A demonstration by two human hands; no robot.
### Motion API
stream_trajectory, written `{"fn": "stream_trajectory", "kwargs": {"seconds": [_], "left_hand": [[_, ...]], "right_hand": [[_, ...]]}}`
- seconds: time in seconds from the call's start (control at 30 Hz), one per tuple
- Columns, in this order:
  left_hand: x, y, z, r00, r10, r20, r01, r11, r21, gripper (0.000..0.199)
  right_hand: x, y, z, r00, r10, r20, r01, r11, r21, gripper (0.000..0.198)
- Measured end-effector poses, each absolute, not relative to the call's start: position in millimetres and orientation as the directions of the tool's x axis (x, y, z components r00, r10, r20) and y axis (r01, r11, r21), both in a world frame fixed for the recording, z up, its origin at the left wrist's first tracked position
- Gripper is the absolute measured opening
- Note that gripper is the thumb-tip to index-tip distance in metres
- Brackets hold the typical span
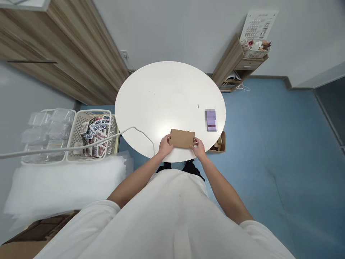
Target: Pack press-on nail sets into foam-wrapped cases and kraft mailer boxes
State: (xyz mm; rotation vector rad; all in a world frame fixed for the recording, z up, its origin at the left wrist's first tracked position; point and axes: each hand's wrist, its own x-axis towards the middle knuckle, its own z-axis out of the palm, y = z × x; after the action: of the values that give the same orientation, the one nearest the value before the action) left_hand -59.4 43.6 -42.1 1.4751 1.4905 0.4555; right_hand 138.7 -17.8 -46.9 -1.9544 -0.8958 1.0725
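A small brown cardboard box (182,139), its lid closed, lies at the near edge of the round white table (161,93). Gripping its left end is my left hand (165,146), with the thumb on the near left corner. My right hand (198,147) has hold of the opposite end, thumb at the near right corner and fingers along the side. Both sets of fingers are partly hidden by the box. To the right on the tabletop is a blurred purple rectangular item (211,119), and a tiny dark object (198,106) lies beyond it.
A white cable (107,137) crosses from the left onto the table. White baskets hold printed packets (94,135) and clear plastic containers (51,129). White sheets (70,178) lie nearer. An open cardboard carton (222,144) stands below the table's right side; a wooden cabinet (248,64) stands behind.
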Motion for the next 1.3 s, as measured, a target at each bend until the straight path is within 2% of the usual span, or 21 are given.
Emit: {"fn": "stream_trajectory", "kwargs": {"seconds": [0.17, 0.33, 0.47, 0.6, 0.73, 0.9, 1.0, 1.1, 1.2, 1.3], "left_hand": [[1.1, 36.0, -34.3, 0.219, 0.920, -0.323, 0.525, 0.168, 0.835, 0.059], [100.4, 20.0, -22.9, 0.403, 0.878, -0.259, 0.418, 0.075, 0.905, 0.057], [178.0, 12.3, -28.5, 0.533, 0.794, -0.293, 0.436, 0.039, 0.899, 0.059], [240.8, 11.8, -40.7, 0.599, 0.722, -0.346, 0.509, -0.009, 0.861, 0.057], [285.6, 17.0, -44.7, 0.635, 0.683, -0.362, 0.522, -0.032, 0.852, 0.055], [317.7, 26.6, -46.9, 0.638, 0.664, -0.391, 0.556, -0.046, 0.830, 0.062], [320.2, 28.1, -49.5, 0.624, 0.676, -0.393, 0.585, -0.070, 0.808, 0.068], [308.3, 23.9, -47.2, 0.626, 0.673, -0.395, 0.593, -0.082, 0.801, 0.064], [285.7, 17.6, -37.3, 0.619, 0.688, -0.379, 0.555, -0.041, 0.831, 0.054], [255.3, 15.5, -22.0, 0.570, 0.739, -0.359, 0.483, 0.052, 0.874, 0.043]], "right_hand": [[179.7, -38.4, -30.9, 0.574, 0.773, -0.271, 0.205, -0.456, -0.866, 0.052], [257.1, -73.2, -28.3, 0.779, 0.613, -0.129, 0.228, -0.469, -0.853, 0.054], [320.8, -101.6, -38.9, 0.843, 0.522, -0.132, 0.178, -0.500, -0.847, 0.058], [371.4, -120.2, -50.9, 0.851, 0.487, -0.195, 0.128, -0.553, -0.823, 0.065], [409.7, -122.5, -58.1, 0.839, 0.495, -0.227, 0.135, -0.593, -0.793, 0.071], [438.4, -118.8, -65.4, 0.839, 0.505, -0.200, 0.181, -0.607, -0.774, 0.076], [439.9, -122.0, -69.3, 0.833, 0.517, -0.196, 0.204, -0.617, -0.760, 0.073], [430.8, -124.6, -68.9, 0.812, 0.555, -0.181, 0.234, -0.594, -0.769, 0.064], [414.3, -117.5, -61.7, 0.746, 0.655, -0.118, 0.309, -0.498, -0.810, 0.054], [390.8, -97.2, -48.4, 0.605, 0.796, -0.019, 0.405, -0.328, -0.854, 0.045]]}}
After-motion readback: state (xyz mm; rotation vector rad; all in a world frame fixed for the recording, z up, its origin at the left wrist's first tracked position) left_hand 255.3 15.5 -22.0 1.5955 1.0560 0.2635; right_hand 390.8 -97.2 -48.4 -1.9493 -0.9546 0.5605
